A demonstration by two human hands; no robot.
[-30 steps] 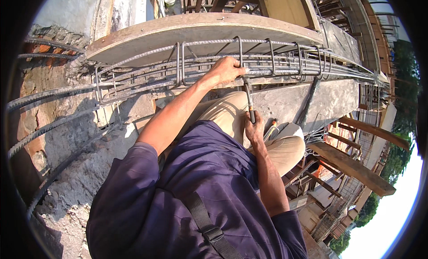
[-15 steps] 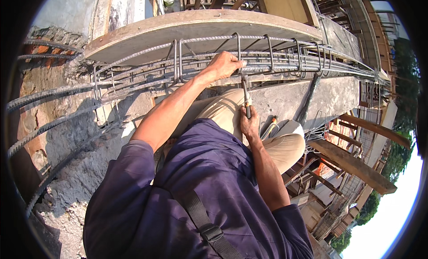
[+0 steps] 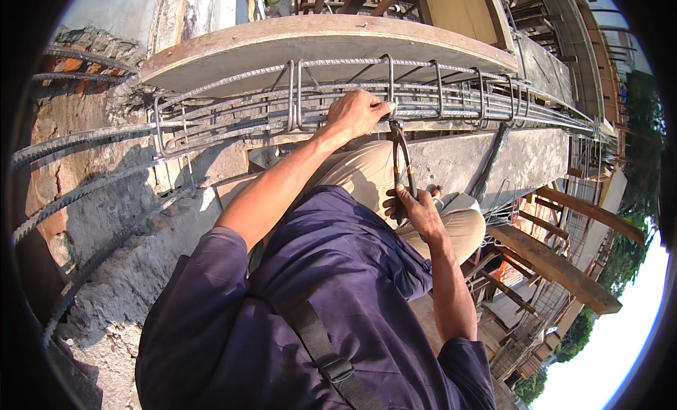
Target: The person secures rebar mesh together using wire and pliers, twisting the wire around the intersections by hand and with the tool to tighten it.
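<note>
My left hand (image 3: 356,116) is closed in a pinch at the lower bars of a rebar cage (image 3: 331,62), beside an upright stirrup (image 3: 391,78). Whatever lies between its fingertips is too small to make out. My right hand (image 3: 415,211) grips a pair of long-handled pincers (image 3: 398,133), their handles spread apart. The pincers' head points away from me and reaches the cage's near bars, just right of my left fingertips. A thin wire shows faintly beside the handles.
A wooden formwork board (image 3: 310,27) runs behind the cage. Thick rebars (image 3: 84,145) stick out at the left over rough concrete (image 3: 134,290). A concrete ledge (image 3: 522,152) lies right of my knees. Timber beams (image 3: 557,269) and scaffolding stand lower right, beside a drop.
My right hand has moved toward me and slightly right along the pincers, and their handles have spread. My left hand stays at the bars. The whole view has shifted slightly.
</note>
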